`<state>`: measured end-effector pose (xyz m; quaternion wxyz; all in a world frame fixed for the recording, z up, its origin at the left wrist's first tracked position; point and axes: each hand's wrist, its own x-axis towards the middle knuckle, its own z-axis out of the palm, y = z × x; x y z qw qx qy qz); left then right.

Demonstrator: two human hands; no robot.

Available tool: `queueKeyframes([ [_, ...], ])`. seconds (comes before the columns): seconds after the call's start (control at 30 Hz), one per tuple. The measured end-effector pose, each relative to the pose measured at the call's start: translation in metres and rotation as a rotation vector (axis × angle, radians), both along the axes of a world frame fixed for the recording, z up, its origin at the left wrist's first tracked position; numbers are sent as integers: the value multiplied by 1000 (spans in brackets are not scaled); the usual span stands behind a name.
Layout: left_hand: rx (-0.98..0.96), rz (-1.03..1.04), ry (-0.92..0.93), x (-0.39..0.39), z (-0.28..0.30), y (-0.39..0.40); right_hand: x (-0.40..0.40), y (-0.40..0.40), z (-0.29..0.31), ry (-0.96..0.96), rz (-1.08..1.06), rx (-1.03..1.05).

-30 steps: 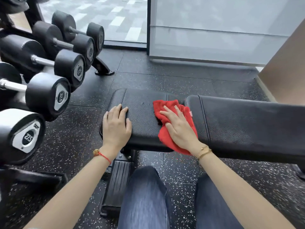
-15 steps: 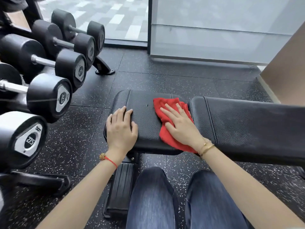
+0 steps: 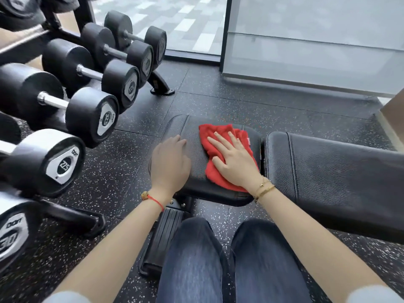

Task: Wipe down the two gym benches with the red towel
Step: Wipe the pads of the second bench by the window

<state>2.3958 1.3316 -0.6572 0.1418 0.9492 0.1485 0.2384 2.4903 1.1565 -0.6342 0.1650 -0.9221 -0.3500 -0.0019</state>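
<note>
We press the crumpled red cloth towel (image 3: pixel 220 149) flat under our right hand (image 3: pixel 235 164), fingers (image 3: pixel 218 142) straight and spread, on the black padded leather worktop (image 3: pixel 194 136). Beside them, our left hand (image 3: pixel 169 164) rests on the pad, relaxed fingers grasping nothing.

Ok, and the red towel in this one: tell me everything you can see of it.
The red towel looks like soft, slightly fuzzy cloth, bunched and creased rather than folded flat. It lies on the black seat pad of the bench, toward the pad's right side, with its near end draping over the pad's front edge. A small pale tag shows at its right edge. The right hand presses flat on it with fingers spread. The left hand rests on the pad beside it, not touching it.
</note>
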Motion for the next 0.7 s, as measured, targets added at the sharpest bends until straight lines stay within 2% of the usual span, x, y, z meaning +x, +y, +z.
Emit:
queueKeyframes([
  [0.2, 8, 13, 9, 1, 0, 0, 33, 23, 7, 43, -171, -24],
  [0.47, 15, 11, 3, 3, -3, 2, -18, -16, -4, -23, 64, 28],
  [0.57, 14, 8, -6, 3, -3, 2, 5, -24, -4, 19, -50, 39],
  [0.7, 17, 8, -6, 3, -3, 2, 35, 8, 4, 43, -223, -28],
])
